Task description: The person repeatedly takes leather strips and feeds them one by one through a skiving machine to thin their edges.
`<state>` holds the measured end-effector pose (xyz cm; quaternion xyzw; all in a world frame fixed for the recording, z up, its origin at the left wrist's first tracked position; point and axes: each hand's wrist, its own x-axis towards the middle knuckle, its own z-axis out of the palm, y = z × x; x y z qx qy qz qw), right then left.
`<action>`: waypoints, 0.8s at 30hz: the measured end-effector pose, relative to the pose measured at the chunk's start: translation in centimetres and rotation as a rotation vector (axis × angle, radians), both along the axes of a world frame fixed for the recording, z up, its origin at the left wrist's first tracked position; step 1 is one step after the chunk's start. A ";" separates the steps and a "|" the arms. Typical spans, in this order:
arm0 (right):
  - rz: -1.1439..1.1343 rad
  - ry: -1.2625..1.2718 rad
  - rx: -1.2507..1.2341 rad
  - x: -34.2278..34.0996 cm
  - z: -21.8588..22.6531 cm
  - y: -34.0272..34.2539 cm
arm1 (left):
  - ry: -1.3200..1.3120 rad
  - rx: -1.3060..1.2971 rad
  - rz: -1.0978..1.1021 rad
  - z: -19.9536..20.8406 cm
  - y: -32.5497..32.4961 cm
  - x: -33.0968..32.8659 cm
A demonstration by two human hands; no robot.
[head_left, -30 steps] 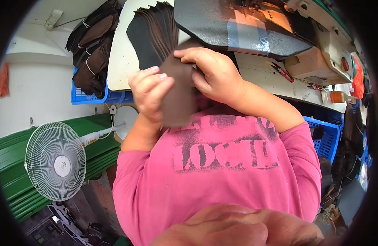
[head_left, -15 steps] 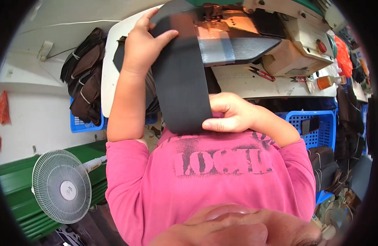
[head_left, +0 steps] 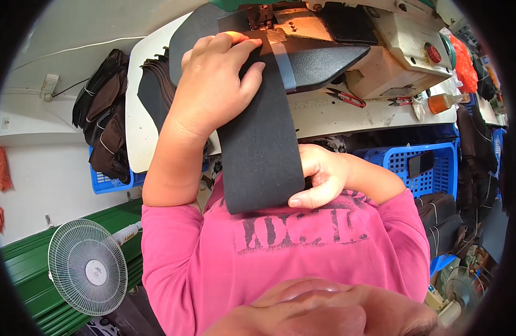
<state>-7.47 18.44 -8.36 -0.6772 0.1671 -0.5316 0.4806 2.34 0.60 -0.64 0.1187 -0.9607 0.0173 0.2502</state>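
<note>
A long matte-black strip of material [head_left: 263, 145] runs from the sewing machine's lit needle area [head_left: 262, 19] down to my chest, its near end curving over. My left hand [head_left: 219, 81] lies on the strip's far part, fingertips close to the needle area and thumb spread apart. At the near end, my right hand [head_left: 322, 173] grips the right edge, thumb towards me and the other fingers partly hidden. Beyond my left hand, a larger black piece [head_left: 185, 33] lies on the table.
Thread snips [head_left: 347, 99] lie on the white table [head_left: 375, 117] beside the sewing machine [head_left: 401, 50]. Dark cut pieces [head_left: 157, 78] are stacked at left. A blue basket [head_left: 395, 162] with a phone [head_left: 420, 163] stands at right, a fan [head_left: 88, 267] at lower left.
My left hand has shifted from the strip's left edge onto its top, nearer the needle area. The strip's near end and my right hand have come lower, towards me.
</note>
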 end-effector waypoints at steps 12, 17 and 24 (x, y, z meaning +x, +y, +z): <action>-0.003 -0.126 0.190 -1.6 -0.3 1.3 | -0.041 -0.125 0.217 -0.2 0.4 -1.4; 0.038 -0.106 0.225 -1.8 -0.6 1.1 | -0.078 -0.072 0.218 0.2 0.3 -1.5; 0.039 -0.142 0.211 -1.8 -1.3 1.1 | -0.040 -0.088 0.226 -0.2 0.0 -1.9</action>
